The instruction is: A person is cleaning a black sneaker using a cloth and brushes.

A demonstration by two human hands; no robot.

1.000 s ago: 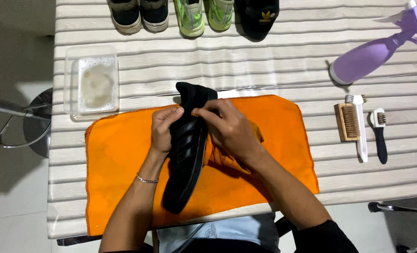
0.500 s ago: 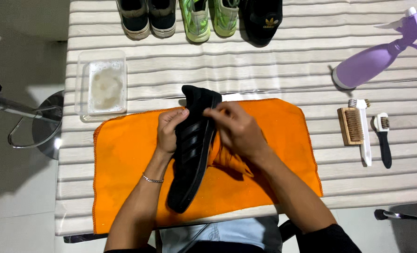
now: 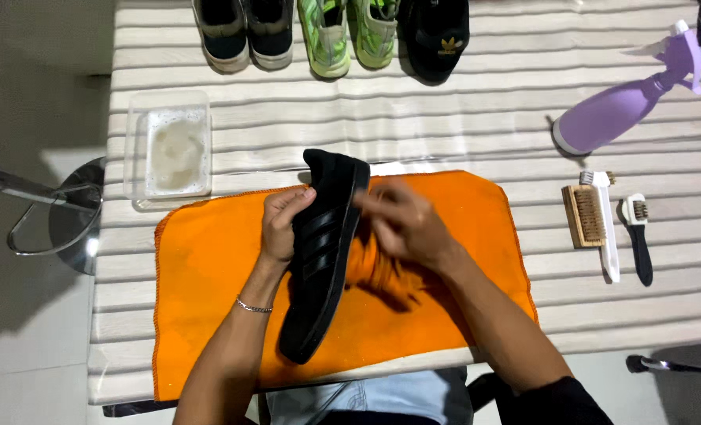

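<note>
1. I see my left hand (image 3: 283, 224) clasped around the black shoe (image 3: 323, 252), tilting it on its side above the orange cloth (image 3: 209, 275), seemingly to steady it.
2. My right hand (image 3: 401, 224) is blurred against the shoe's right flank; it seems closed on a bunched fold of that cloth, though I cannot tell for sure.
3. The shoe sits between both hands, mid-desk (image 3: 445, 126).
4. Brushes (image 3: 594, 216) and a purple spray bottle (image 3: 626, 110) lie well right.

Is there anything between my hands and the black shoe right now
Nothing visible does. The left hand already grips the black shoe along its side over the orange cloth. The right hand is blurred against the shoe's other side, with a bunched fold of the cloth beneath it.
</note>
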